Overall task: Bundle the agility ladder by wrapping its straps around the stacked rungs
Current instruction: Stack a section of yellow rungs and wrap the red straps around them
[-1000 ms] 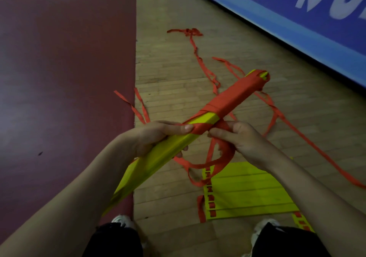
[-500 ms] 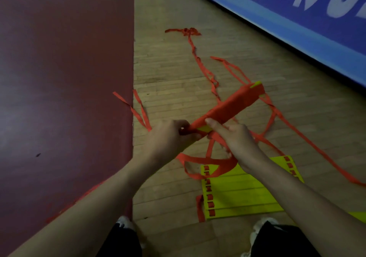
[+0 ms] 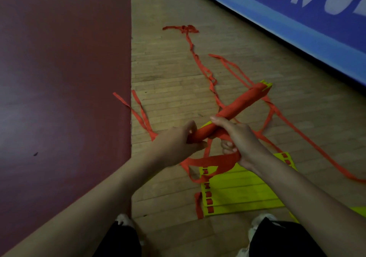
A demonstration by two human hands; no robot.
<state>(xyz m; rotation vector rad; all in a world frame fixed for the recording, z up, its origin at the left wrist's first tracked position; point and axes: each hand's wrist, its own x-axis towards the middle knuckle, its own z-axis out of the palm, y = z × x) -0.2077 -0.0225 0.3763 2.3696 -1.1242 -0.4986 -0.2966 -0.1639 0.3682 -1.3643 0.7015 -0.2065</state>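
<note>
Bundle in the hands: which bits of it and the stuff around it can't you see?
All in the head view:
- Wrapped bundle: near end hidden inside the left hand.
- Strap loop: held part hidden under the right hand.
- Floor strap: far end cut off by the right edge.
- Yellow rungs: partly covered by the right forearm.
- Banner words: cut off by the top edge.

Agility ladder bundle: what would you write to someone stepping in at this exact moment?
Left hand grips the near end of the bundle, held off the floor.
Right hand lies across its middle, lower fingers curled round a slack strap loop hanging beneath.
Done: red strap covers most of the bundle; yellow tips show at the far end.
Left: long loose straps trail over the wooden floor; wind them on, secure the end.
Flat yellow rungs lie by the feet, unbundled.
</note>
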